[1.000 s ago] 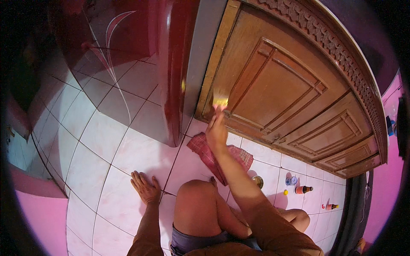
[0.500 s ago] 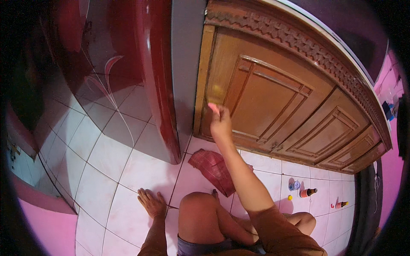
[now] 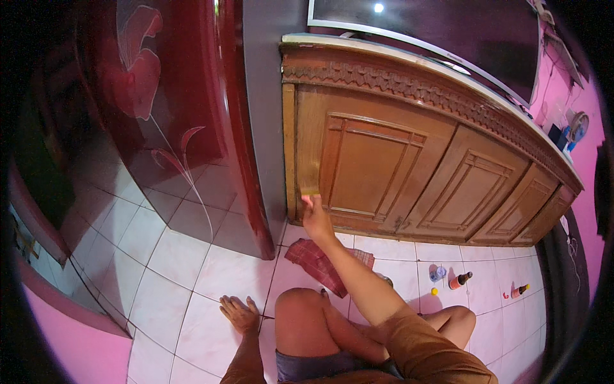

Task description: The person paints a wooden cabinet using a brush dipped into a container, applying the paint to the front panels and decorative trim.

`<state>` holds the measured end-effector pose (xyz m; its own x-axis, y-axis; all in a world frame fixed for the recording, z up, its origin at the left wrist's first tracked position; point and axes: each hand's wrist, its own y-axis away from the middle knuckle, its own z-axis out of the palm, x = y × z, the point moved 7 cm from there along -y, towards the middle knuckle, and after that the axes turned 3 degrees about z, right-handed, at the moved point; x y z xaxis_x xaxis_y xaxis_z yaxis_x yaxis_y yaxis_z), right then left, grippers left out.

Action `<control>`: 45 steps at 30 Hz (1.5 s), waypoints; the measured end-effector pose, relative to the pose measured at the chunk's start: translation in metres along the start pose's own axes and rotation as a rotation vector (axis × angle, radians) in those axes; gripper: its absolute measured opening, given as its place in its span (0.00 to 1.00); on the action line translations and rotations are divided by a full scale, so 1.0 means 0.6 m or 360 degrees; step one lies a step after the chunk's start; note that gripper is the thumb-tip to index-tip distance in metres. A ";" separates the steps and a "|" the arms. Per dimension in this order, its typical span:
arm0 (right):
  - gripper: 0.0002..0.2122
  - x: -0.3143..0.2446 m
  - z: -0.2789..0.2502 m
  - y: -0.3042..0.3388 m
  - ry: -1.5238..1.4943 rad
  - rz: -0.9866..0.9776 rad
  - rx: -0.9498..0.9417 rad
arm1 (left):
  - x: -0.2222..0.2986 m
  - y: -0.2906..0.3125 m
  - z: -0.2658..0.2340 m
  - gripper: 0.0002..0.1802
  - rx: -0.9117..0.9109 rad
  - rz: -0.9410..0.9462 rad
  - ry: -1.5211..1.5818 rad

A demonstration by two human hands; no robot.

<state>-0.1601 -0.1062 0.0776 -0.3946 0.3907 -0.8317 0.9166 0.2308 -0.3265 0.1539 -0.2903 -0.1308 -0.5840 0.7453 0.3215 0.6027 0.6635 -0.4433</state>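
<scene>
My right hand (image 3: 317, 221) reaches forward, its fingers closed on a small pink-handled brush (image 3: 307, 198). A yellowish tip lies against the lower left part of the brown wooden cabinet (image 3: 374, 173), beside its carved door panel; the bristles are too small to make out well. My left hand (image 3: 240, 314) rests flat on the tiled floor with fingers spread, holding nothing. Under my right forearm lies a crumpled dark red checked cloth (image 3: 313, 267). My bent legs are between the two arms.
Right of my forearm stand a clear bluish cup (image 3: 437, 274), a dark bottle with a reddish label (image 3: 460, 280) and a yellow cap (image 3: 434, 291). Farther right is a yellow-capped bottle (image 3: 520, 291). A glossy red cupboard (image 3: 185, 128) rises at left; a television (image 3: 441, 38) is above the cabinet.
My right hand has moved down along the cabinet's left side with the brush. The view has tilted up, showing more of the television. My left hand stays on the floor.
</scene>
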 end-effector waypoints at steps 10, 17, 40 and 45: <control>0.17 0.153 -0.263 0.265 -0.0312 0.0207 0.0131 | -0.032 0.024 0.006 0.41 -0.0087 -0.0004 -0.0038; 0.16 0.118 -0.502 0.418 -0.0677 0.0409 0.0313 | -0.093 -0.014 0.028 0.48 -0.0558 -0.0157 -0.0101; 0.18 0.172 -0.564 0.469 -0.1408 0.0660 0.0727 | 0.356 -0.186 -0.134 0.14 -0.0862 0.0047 0.1858; 0.17 0.217 -0.586 0.444 -0.1004 0.0604 0.0914 | 0.496 -0.153 -0.083 0.07 -0.1281 0.0437 0.1648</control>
<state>0.0101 0.3193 0.0405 -0.1084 -0.2456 -0.9633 0.9347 -0.3550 -0.0147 -0.0484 -0.1264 0.0474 0.0689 0.3281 0.9421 0.9926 0.0720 -0.0977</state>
